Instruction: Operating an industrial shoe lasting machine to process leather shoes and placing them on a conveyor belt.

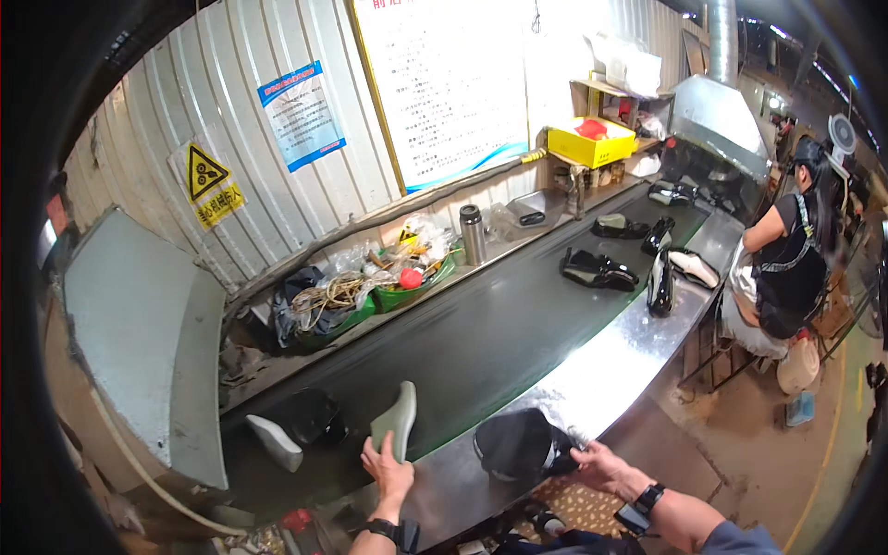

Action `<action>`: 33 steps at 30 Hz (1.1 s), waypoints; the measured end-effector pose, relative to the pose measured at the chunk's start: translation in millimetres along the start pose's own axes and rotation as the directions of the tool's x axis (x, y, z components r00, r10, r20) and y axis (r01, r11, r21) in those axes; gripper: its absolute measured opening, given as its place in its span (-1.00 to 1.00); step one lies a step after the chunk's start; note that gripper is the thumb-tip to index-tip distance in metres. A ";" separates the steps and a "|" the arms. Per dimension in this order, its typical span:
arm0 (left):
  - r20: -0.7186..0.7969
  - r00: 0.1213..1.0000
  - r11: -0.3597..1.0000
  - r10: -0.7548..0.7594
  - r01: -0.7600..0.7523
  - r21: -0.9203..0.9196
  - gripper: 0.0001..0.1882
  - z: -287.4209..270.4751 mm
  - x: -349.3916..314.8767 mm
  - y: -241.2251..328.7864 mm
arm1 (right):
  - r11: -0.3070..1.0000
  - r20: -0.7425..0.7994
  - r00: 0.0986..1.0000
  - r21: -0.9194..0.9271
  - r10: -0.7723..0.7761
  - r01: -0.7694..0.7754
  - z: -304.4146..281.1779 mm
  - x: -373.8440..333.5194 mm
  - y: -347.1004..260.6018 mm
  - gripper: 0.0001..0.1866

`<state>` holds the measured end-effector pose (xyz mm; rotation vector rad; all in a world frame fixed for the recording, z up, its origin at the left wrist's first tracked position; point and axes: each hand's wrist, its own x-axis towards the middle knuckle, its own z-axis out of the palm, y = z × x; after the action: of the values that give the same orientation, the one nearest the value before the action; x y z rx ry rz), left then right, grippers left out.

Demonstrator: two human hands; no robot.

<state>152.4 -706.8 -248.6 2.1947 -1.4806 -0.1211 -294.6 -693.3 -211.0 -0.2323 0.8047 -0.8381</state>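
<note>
Two hands at work, each with its own piece.

Your left hand (pixel 392 470) pinches the near end of a pale grey-green, wedge-shaped shoe sole (pixel 400 421). Fingers closed on it, not spread. The sole stands out beyond your fingertips, over the near edge of the dark, flat conveyor belt (pixel 444 351). Its long axis runs away from you, narrow tip farthest, leaning slightly right.

Your right hand (pixel 601 465) has its fingertips pressed together on the right-hand end of a black, rounded shoe upper (pixel 513 444). Some of those fingers are hidden, so their exact placing can't be told. The upper lies to the left of them, by the shiny metal ledge (pixel 573 379); whether it rests there or hangs just above, can't tell.

Key relation: upper to the right of sole, a gap between, not touching. Upper's long axis runs roughly crosswise to you, sole's runs outward; the two stand near a right angle. Left hand is the nearer to the sole, right hand to the upper.

Left along the belt: a loose white sole (pixel 275 442), tilted down to the right, just beside a dark black shoe (pixel 314 416). Farther up, to the right: several glossy black shoes (pixel 599 270).
</note>
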 end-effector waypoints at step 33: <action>0.797 0.592 -0.205 -0.117 0.771 -0.603 -0.60 0.1 -49.3 48.4 | -0.396 0.879 0.452 -0.365 0.151 0.842 28.0 -17.9 31.3 -0.61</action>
<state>91.1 -677.2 -237.0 1.1881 -0.0907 -1.6165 -263.7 -662.6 -197.1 -2.5637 0.3530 -0.5090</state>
